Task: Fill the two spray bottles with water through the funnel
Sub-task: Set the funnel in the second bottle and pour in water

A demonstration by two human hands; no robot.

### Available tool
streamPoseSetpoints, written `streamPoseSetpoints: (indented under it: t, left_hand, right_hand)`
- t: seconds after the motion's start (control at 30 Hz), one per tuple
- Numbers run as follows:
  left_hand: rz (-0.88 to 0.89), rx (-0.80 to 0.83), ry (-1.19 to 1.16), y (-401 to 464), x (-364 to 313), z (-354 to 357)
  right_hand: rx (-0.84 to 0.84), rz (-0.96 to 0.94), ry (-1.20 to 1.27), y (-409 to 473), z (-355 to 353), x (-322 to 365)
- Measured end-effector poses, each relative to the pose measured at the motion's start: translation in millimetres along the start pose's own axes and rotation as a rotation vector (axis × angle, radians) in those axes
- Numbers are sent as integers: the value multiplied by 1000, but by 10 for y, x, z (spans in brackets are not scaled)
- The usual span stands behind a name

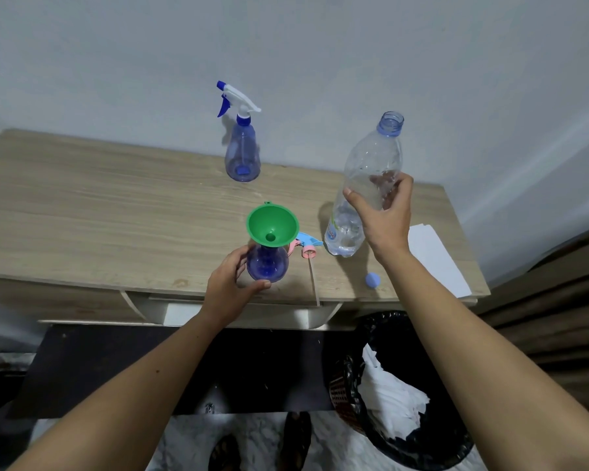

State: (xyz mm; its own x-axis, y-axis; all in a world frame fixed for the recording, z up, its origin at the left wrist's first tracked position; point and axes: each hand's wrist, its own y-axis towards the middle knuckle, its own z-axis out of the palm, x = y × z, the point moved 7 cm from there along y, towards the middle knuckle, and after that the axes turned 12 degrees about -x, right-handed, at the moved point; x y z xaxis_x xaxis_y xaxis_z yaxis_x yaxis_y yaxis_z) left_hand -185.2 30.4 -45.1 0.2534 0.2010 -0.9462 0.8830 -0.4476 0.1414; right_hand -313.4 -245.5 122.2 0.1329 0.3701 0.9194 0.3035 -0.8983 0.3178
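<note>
A green funnel sits in the neck of a blue spray bottle near the table's front edge. My left hand grips that bottle's base from the left. My right hand grips a clear uncapped water bottle, which stands upright on the table to the right and looks nearly drained. A second blue spray bottle with its white and blue trigger head screwed on stands at the back. A pink and light blue trigger head with its dip tube lies between funnel and water bottle.
The water bottle's blue cap lies near the front edge of the wooden table. White paper lies at the right end. A black-lined waste basket with crumpled paper stands on the floor at the right.
</note>
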Motion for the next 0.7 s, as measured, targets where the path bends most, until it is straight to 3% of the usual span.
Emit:
streamPoseSetpoints:
  t: [0.27,0.7]
  left_hand:
    - [-21,9,-30,-2,8,4]
    - [2,30,-39,-19,-42,-16]
  right_hand:
    - [-25,-58,0,-144,-149,192]
    - [121,-289,-301,-231,-312,409]
